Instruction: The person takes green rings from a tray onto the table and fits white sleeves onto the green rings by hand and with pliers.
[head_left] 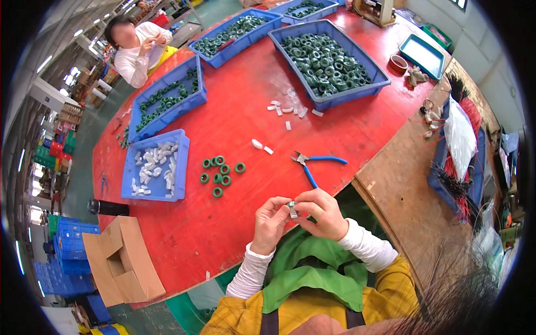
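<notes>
Close to the red table's near edge, my left hand [269,224] and my right hand [324,214] meet fingertip to fingertip. Pinched between them is a small green ring with a white piece on it [292,207]; fingers cover much of it. Just beyond my right hand lie cutting pliers [306,162] with blue handles, jaws apart. Several loose green rings [218,174] sit to the left of the hands. Two small white pieces [262,146] lie farther off, and a scatter of white pieces [287,110] is beyond them.
Blue trays of green rings [385,82] stand across the far table, and a blue tray of white pieces [181,167] stands at left. A black bottle [109,207] and open cardboard box [125,262] are near left. Wire bundles [466,128] fill the right. Another person [137,56] sits far left.
</notes>
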`<state>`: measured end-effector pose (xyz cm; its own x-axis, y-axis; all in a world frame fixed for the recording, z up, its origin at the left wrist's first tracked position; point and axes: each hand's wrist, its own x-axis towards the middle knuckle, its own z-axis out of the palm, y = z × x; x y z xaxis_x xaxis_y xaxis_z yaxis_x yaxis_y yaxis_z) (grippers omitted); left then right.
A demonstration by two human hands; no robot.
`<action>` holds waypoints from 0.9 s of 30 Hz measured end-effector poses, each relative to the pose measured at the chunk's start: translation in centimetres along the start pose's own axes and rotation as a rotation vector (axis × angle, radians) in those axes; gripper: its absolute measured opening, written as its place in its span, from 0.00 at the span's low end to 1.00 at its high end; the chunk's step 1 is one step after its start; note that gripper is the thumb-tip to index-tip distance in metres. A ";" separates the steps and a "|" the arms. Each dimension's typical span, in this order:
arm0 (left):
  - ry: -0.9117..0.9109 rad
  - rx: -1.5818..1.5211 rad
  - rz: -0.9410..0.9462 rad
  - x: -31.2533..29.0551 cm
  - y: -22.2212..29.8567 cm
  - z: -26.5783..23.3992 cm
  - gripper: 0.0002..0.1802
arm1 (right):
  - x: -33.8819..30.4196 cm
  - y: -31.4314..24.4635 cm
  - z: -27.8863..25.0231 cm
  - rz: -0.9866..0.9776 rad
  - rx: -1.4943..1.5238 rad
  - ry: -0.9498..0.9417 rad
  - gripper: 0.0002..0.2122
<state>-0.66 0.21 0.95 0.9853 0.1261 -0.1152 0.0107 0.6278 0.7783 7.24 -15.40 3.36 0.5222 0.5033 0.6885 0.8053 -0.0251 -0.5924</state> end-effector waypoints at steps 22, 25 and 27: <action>0.024 0.137 0.006 -0.6 -0.7 0.2 0.12 | -0.4 0.1 0.2 0.167 0.160 -0.019 0.14; 0.002 0.047 -0.019 -0.7 -1.4 -0.5 0.13 | -0.9 0.3 0.3 0.158 0.169 -0.027 0.14; -0.007 -0.065 -0.072 -0.9 -1.7 -0.8 0.11 | -1.1 0.3 0.4 0.153 0.164 -0.025 0.14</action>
<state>-1.73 -0.40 -0.73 0.9835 0.0739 -0.1653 0.0708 0.6837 0.7264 6.77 -15.66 2.30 0.6263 0.5255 0.5758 0.6596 0.0365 -0.7508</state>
